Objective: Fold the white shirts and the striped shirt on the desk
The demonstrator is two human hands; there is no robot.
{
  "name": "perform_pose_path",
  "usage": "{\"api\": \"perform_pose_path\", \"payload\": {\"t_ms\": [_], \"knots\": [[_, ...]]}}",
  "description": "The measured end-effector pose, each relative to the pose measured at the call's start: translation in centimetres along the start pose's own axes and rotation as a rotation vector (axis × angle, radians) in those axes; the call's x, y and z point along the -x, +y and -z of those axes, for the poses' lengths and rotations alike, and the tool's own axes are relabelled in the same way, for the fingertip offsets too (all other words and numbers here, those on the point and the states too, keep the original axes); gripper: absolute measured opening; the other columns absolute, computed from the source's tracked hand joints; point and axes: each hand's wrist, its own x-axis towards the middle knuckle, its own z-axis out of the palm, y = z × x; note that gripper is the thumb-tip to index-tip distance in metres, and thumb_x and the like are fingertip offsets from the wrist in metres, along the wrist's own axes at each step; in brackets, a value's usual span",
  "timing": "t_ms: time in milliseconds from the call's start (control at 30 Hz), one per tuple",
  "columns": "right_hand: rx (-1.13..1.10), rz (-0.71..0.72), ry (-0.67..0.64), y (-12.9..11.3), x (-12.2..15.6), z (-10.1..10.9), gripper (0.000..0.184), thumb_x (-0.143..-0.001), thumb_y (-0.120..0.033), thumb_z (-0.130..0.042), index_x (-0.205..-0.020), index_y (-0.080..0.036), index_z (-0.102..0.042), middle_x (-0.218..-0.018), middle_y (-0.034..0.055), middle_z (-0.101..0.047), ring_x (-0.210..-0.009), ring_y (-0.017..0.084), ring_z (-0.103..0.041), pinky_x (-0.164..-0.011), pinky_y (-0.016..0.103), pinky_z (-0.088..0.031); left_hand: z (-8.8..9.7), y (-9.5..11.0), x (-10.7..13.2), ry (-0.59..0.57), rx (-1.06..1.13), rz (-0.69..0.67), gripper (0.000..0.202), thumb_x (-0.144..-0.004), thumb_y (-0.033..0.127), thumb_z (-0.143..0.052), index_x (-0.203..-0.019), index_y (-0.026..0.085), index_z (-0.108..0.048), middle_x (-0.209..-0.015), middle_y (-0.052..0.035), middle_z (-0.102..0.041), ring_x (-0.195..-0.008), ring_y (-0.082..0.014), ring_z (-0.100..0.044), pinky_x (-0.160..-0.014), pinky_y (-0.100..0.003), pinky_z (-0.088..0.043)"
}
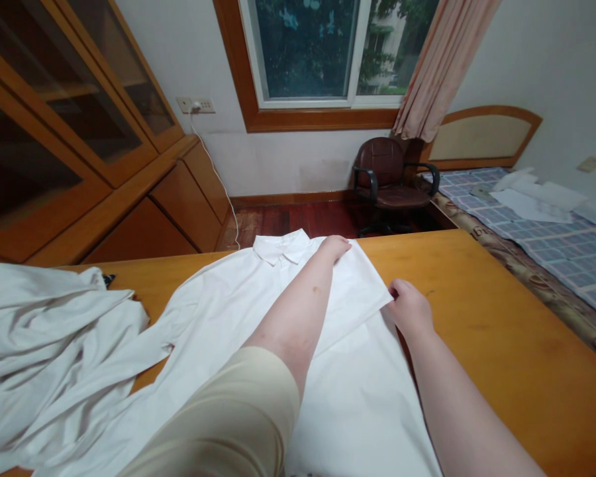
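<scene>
"Edges, room?"
"Table [501, 344]: far edge at the collar [281, 250]; bare right, heaped white cloth [44, 338] left."
"White shirt [357, 391]?"
"Flat there, collar away, long axis toward me."
"Hands?"
"My right hand [411, 308]: pinching a shirt corner [380, 298]. My left hand [336, 246]: on the shoulder [361, 262] (grip: cannot tell)."

The shirt [362, 377] in the middle is showing plain white, while the cloth [44, 324] at the left is looking a greyer white. The table [481, 324] beneath is showing a honey brown, and the near sleeve [233, 411] is appearing pale cream. At the far left, the cabinet [134, 232] is showing orange-brown. Farther off, the curtain [449, 63] is hanging pale pink, and the chair [385, 165] is showing maroon with black armrests over a dark red-brown floor [302, 218]. At the right, the bed sheet [526, 242] is displaying blue-and-pale checks.
</scene>
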Motion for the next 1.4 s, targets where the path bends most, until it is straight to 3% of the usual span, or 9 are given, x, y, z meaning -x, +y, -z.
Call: {"api": "perform_pose_path", "payload": {"t_ms": [133,333,567,833,1067,1300,1400], "knots": [[0.023,-0.077,0.005,0.0,0.1,0.3,0.008,-0.075,-0.023,-0.050,-0.068,-0.021,-0.049,-0.070,0.0011,-0.056,-0.062,0.014,-0.043,-0.053,0.025,-0.023,-0.2,-0.1,0.0,0.043,-0.048,0.005,0.024,-0.072,0.040,-0.069,-0.092,0.028,-0.068,-0.089,-0.0001,-0.071,-0.072,-0.0154,-0.064,-0.069,-0.026,-0.047],[0.061,-0.096,-0.158,0.1,0.2,1.2,0.005,-0.075,-0.020,-0.049,-0.070,-0.022,-0.050,-0.072,0.0016,-0.059,-0.061,0.014,-0.044,-0.053,0.025,-0.023,-0.5,0.1,0.7,0.109,-0.114,0.004,0.021,-0.072,0.042,-0.068,-0.087,0.029,-0.065,-0.095,0.0003,-0.069,-0.082,-0.0173,-0.063,-0.073,-0.028,-0.046],[0.081,-0.111,-0.234,0.2,0.2,1.5,0.003,-0.075,-0.021,-0.051,-0.073,-0.022,-0.051,-0.070,0.0022,-0.059,-0.057,0.014,-0.045,-0.052,0.025,-0.023,-1.0,0.0,2.4,0.171,-0.144,-0.110,0.017,-0.079,0.046,-0.061,-0.086,0.031,-0.064,-0.097,0.0040,-0.069,-0.095,-0.0173,-0.059,-0.084,-0.029,-0.041],[-0.027,0.159,-0.218,0.2,0.4,1.7,0.010,-0.071,-0.012,-0.049,-0.066,-0.020,-0.047,-0.074,0.0008,-0.053,-0.065,0.013,-0.045,-0.056,0.023,-0.028,-0.8,-0.3,2.9,0.200,-0.144,-0.178,0.029,-0.082,0.050,-0.054,-0.103,0.032,-0.065,-0.101,0.0018,-0.069,-0.100,-0.0191,-0.057,-0.087,-0.030,-0.040],[-0.004,0.093,-0.235,0.7,0.5,1.6,0.009,-0.072,-0.013,-0.052,-0.067,-0.020,-0.053,-0.074,0.0007,-0.055,-0.065,0.013,-0.047,-0.056,0.024,-0.028,-0.8,-0.4,3.1,0.227,-0.136,-0.188,0.027,-0.083,0.034,-0.053,-0.108,0.037,-0.063,-0.098,0.0062,-0.069,-0.096,-0.0161,-0.060,-0.083,-0.026,-0.042],[0.042,0.072,-0.284,0.7,0.5,2.0,0.016,-0.075,-0.014,-0.048,-0.068,-0.021,-0.060,-0.077,0.0021,-0.059,-0.067,0.014,-0.050,-0.057,0.026,-0.031,-0.9,-0.3,3.2,0.220,-0.173,-0.185,0.023,-0.081,0.027,-0.052,-0.096,0.036,-0.068,-0.096,0.0040,-0.070,-0.096,-0.0191,-0.059,-0.083,-0.029,-0.041],[0.035,0.073,-0.207,0.3,0.5,2.1,0.022,-0.082,-0.019,-0.044,-0.071,-0.020,-0.063,-0.081,0.0044,-0.061,-0.073,0.016,-0.054,-0.064,0.027,-0.036,-0.9,-0.3,3.2,0.213,-0.195,-0.191,0.022,-0.081,0.027,-0.051,-0.090,0.035,-0.070,-0.094,0.0032,-0.070,-0.096,-0.0194,-0.059,-0.083,-0.029,-0.041]]}}
